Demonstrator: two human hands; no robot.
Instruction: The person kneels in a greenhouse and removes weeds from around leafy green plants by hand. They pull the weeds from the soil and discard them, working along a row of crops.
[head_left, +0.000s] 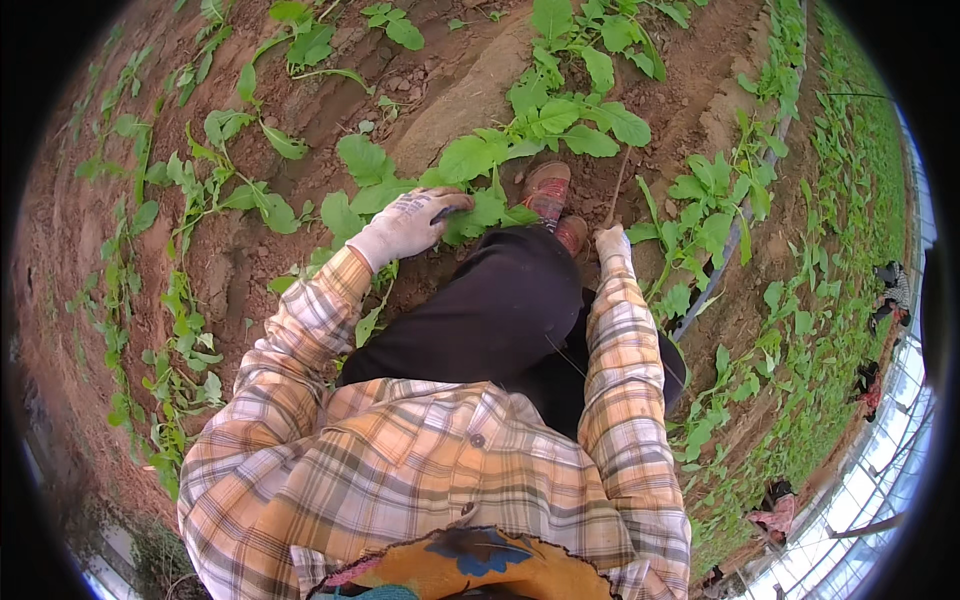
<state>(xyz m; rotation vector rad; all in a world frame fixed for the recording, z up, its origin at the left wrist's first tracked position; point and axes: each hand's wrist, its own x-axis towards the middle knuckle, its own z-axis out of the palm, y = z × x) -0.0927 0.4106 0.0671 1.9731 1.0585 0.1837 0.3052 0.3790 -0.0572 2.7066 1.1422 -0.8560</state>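
Observation:
My left hand (414, 223), in a white glove with printed marks, rests at a row of broad-leaved green plants (469, 157), its fingertips against the leaves left of my shoes. Whether it grips a leaf cannot be made out. My right hand (612, 244), also gloved, is closed around the lower end of a thin brown stick or handle (620, 184), which points away from me beside the shoes. Its far end meets the leaves and soil, where its tip is hidden. Between the hands are my bent knee in dark trousers (510, 300) and reddish patterned shoes (547, 193).
Rows of leafy plants (266, 202) stand in brown soil at the left. A grey pipe or hose (724, 259) runs along the row at the right. Beyond it lies a dense green bed (847, 247). Several people (892, 292) crouch at the far right edge, near a framed translucent wall (889, 450).

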